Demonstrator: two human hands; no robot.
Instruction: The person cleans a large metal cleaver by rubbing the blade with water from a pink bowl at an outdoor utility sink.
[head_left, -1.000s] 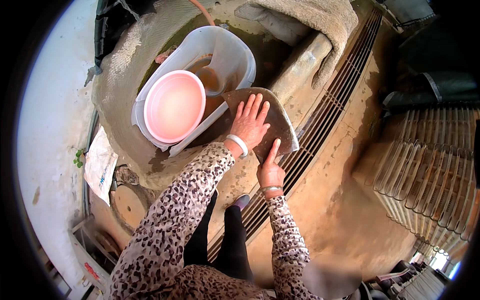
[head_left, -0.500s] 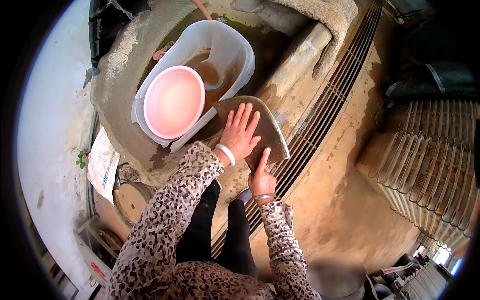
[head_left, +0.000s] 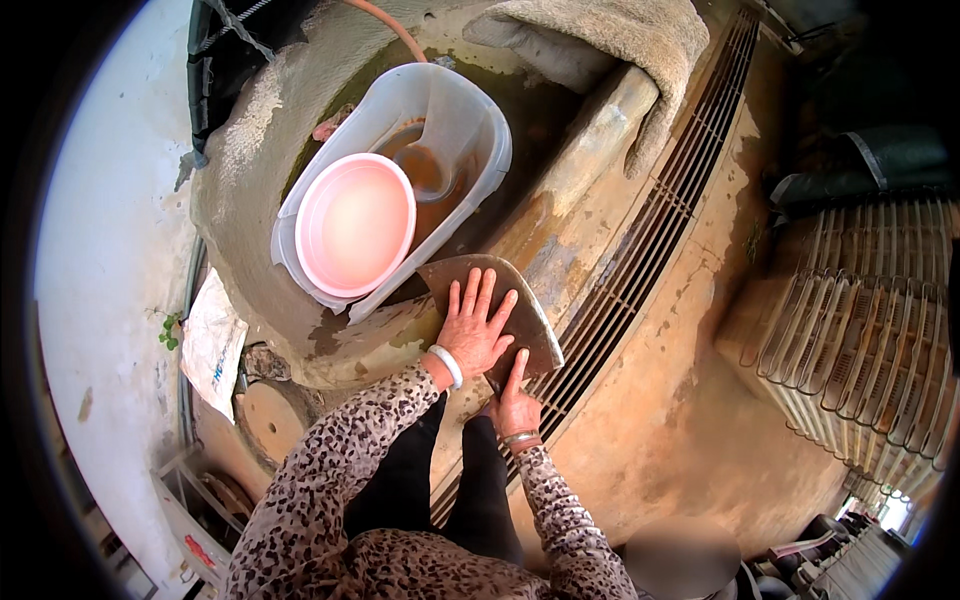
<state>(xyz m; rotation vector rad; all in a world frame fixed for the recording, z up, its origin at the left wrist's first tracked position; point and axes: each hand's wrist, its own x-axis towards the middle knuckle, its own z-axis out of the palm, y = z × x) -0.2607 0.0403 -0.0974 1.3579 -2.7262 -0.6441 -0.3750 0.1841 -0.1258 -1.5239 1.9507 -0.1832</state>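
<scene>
Our left grip [head_left: 472,335] lies flat, fingers spread, likely steadying the brown, fan-shaped, metallic plate [head_left: 526,324] beneath it; our right grip [head_left: 517,408] seems to clasp the plate's narrow, partly hidden end.

A pale, scuffed wall [head_left: 110,220] runs up the left side, with a small green plant [head_left: 169,331] near its base. The floor [head_left: 660,440] is tan and concrete-like, marked with darker patches. A long slatted grate [head_left: 648,250] crosses it diagonally. Between wall and grate is a rough grey concrete basin [head_left: 235,210]. At right, ribbed racks [head_left: 860,340] stand stacked; bright light [head_left: 893,512] shows at lower right; the upper right is dark.
</scene>
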